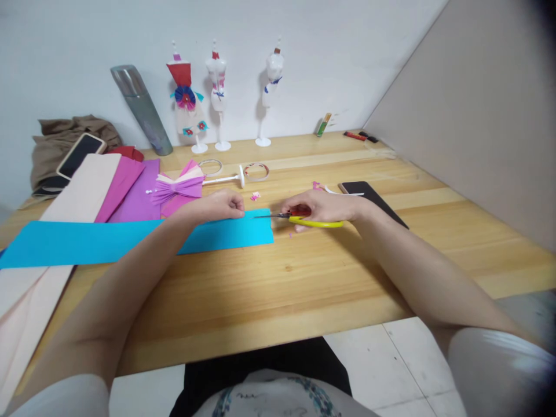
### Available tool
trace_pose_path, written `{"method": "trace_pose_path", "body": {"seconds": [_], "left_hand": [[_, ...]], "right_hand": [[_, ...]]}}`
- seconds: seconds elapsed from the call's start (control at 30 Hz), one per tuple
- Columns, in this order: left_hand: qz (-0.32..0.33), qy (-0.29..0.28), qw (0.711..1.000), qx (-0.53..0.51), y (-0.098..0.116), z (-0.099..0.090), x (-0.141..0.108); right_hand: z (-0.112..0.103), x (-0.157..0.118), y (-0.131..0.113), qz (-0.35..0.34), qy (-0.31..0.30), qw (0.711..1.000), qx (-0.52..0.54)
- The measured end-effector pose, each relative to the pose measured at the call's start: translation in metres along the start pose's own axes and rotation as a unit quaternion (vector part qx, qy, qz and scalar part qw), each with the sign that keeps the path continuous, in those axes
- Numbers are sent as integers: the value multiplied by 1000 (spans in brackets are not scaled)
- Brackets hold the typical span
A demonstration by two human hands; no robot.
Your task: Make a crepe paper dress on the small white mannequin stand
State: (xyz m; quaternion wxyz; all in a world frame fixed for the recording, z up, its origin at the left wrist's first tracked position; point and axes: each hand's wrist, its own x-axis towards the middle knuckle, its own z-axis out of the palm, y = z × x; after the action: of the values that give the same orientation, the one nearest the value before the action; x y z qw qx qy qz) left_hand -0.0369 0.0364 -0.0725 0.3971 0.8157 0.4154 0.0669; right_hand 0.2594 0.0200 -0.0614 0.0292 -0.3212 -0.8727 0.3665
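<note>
A long blue strip (230,233) lies flat across the wooden table, its right end just left of the scissors. My left hand (223,204) rests on the strip's upper edge near that end, fingers curled and pinched together at the paper. Yellow-handled scissors (317,222) are in my right hand (319,207), with the blades pointing left over the strip's end. Behind my left hand lies a small mannequin stand (223,180) on its side, dressed in a pink and purple bow dress (178,188).
Three upright mannequins (186,98) and a flask (143,110) stand by the wall. Tape rolls (257,171) lie behind my hands, a dark tablet-like object (377,202) behind my right wrist. Pink, purple and cream sheets (136,191) and a phone (81,155) are at left.
</note>
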Motion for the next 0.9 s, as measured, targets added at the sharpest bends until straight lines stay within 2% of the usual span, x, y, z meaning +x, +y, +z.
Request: {"method": "trace_pose_path", "body": {"seconds": [0.2, 0.53, 0.9], "left_hand": [[-7, 3, 1000, 16, 3, 0, -1], [-23, 1, 1000, 20, 8, -1, -2], [-15, -2, 1000, 19, 5, -1, -1]], "right_hand": [[-2, -2, -1, 17, -7, 1000, -14], [3, 3, 2, -6, -3, 1000, -24], [2, 3, 4, -1, 3, 1000, -13]]}}
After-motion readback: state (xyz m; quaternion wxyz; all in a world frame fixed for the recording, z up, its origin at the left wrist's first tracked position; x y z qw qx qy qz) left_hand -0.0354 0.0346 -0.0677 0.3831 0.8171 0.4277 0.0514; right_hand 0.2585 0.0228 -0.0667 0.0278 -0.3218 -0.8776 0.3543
